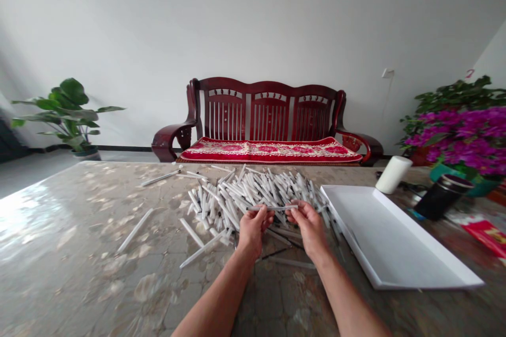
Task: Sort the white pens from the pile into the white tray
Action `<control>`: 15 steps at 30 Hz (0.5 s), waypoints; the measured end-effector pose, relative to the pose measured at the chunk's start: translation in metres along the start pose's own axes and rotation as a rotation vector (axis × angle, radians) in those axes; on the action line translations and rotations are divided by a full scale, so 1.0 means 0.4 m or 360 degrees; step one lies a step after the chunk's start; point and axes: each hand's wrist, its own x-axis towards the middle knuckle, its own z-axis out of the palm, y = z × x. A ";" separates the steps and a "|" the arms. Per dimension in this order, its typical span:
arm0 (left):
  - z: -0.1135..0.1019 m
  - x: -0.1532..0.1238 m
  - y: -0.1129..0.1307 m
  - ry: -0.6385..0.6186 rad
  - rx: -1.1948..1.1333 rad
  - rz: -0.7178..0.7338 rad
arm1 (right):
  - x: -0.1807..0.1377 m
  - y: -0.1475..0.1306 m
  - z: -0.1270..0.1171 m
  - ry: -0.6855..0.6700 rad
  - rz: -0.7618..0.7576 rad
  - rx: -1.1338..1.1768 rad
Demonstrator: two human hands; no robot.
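My left hand (pixel 255 227) and my right hand (pixel 307 224) pinch a slim, translucent grey pen (pixel 276 208) by its two ends. It lies level between my fingers, with a dark end at the left. Just behind and below my hands spreads a heap of white and clear pens (pixel 233 195), some with dark parts. Both hands partly cover the near side of the heap. To the right of my right hand stands a shallow white box (pixel 411 242); a thin dark line that I cannot make out shows at its left wall.
Loose pens lie left of the heap, one (pixel 135 230) well apart on the patterned table (pixel 98 279). Behind the box are a white roll (pixel 393 175), a black cup (pixel 443 197), a red packet (pixel 488 237) and purple flowers (pixel 466 137). A wooden bench (pixel 269 116) stands beyond the table.
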 end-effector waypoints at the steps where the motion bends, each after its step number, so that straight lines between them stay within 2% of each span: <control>1: 0.000 -0.001 -0.001 0.0001 0.0000 -0.0005 | -0.001 0.001 0.003 -0.0014 0.0013 0.0007; 7: 0.001 -0.003 -0.005 -0.0032 0.0016 0.0029 | 0.001 0.014 0.011 -0.0002 0.0085 0.0080; 15: 0.007 -0.017 0.001 -0.0179 0.0139 0.0253 | -0.012 0.004 0.003 -0.0037 0.0320 0.0227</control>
